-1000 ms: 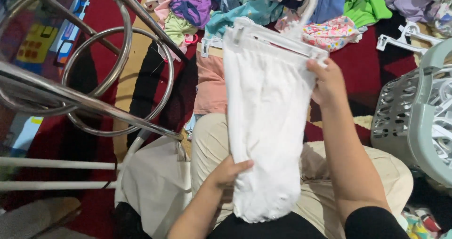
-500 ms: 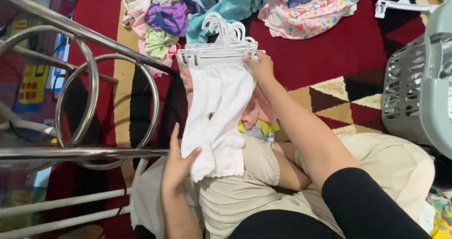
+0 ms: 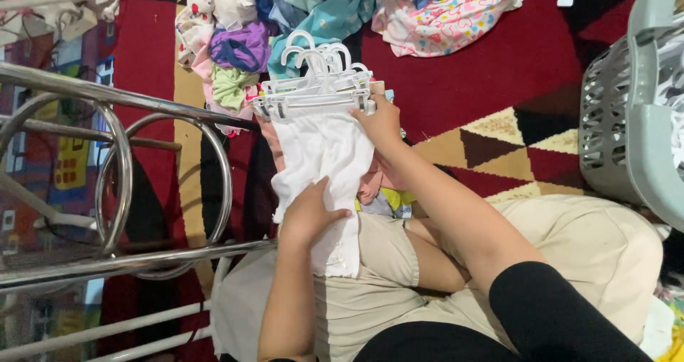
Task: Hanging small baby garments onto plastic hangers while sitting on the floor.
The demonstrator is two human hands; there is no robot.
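A white garment (image 3: pixel 322 164) hangs from a white clip hanger (image 3: pixel 313 102) that lies on top of a stack of several like hangers. My right hand (image 3: pixel 381 123) grips the right end of that hanger. My left hand (image 3: pixel 308 211) lies flat on the lower part of the white cloth, pressing it against my lap. Pink and yellow clothes (image 3: pixel 377 191) show under the white garment, beside my right wrist.
A pile of mixed coloured clothes (image 3: pixel 342 13) lies on the red patterned carpet (image 3: pixel 491 77) ahead. A grey laundry basket (image 3: pixel 634 112) stands at the right. A metal rack with chrome rings (image 3: pixel 114 184) fills the left side.
The hanger with the white garment has come down from in front of my face onto the stack of hangers on the floor. My left hand has slid up onto the cloth.
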